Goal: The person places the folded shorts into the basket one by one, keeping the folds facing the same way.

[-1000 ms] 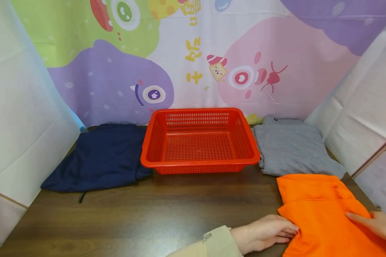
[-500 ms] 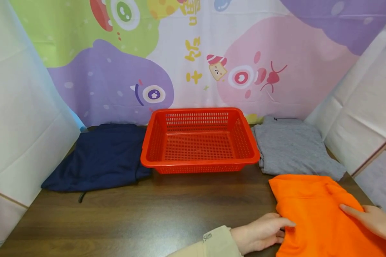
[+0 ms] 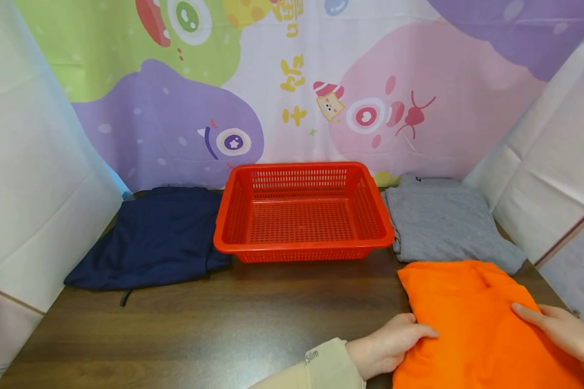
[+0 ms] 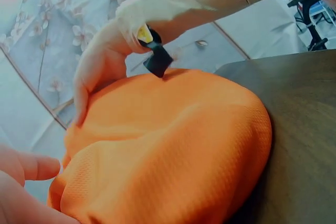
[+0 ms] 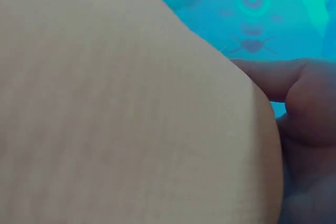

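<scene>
A folded orange garment [image 3: 459,329] lies at the front right of the table, slightly bulged in the left wrist view. My left hand [image 3: 388,346] grips its left edge, thumb on top and fingers tucked beneath. On the opposite edge my right hand [image 3: 562,332] holds the cloth, its thumb laid on top and the other fingers hidden. The left wrist view shows the garment [image 4: 168,145] between both hands. In the right wrist view cloth [image 5: 131,114] with off colours fills most of the frame, beside the fingers of a hand [image 5: 315,111].
A red plastic basket [image 3: 304,247], with nothing in it, stands at the back middle of the wooden table [image 3: 199,329]. A folded navy garment [image 3: 156,237] lies left of it, a folded grey garment [image 3: 443,221] right of it. A patterned curtain [image 3: 292,140] hangs behind.
The orange garment has shifted left and slightly away from me, drawn along between both hands. My left hand's grip on its edge has become fuller. Basket and other garments stay put.
</scene>
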Motion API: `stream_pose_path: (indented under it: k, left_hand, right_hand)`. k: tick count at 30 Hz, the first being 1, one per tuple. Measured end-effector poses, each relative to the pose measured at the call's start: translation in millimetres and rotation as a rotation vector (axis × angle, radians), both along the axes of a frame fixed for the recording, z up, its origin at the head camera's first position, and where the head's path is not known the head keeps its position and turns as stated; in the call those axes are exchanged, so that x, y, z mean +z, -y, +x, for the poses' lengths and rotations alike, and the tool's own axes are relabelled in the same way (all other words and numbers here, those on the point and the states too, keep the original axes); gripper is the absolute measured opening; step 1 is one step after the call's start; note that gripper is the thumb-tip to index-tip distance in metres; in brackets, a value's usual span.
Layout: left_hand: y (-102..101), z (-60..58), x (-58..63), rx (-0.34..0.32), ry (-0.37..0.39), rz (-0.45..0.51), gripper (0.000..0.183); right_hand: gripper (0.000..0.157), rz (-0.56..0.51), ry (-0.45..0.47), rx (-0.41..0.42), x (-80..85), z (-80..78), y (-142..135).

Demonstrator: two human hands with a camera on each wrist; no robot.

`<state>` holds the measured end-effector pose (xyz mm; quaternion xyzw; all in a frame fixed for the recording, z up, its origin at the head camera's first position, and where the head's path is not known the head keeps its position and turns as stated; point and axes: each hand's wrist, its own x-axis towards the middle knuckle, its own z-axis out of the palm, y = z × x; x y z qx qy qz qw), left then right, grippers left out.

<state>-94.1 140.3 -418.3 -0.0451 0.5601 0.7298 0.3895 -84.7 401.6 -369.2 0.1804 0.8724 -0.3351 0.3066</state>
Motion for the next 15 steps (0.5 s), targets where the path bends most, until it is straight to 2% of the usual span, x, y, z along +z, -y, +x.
stream_pose_path:
  k: [10, 15]
  left_hand:
    - [2, -2.4, 3.6, 0.022, 0.018, 0.014, 0.019]
    - [3, -6.1, 3.3, 0.026, 0.007, 0.008, 0.018]
  right_hand:
    - [0.084, -0.344, -0.026, -0.12, 17.5, 1.6, 17]
    - [0.082, -0.411, -0.069, -0.115, 27.6, 3.1, 26]
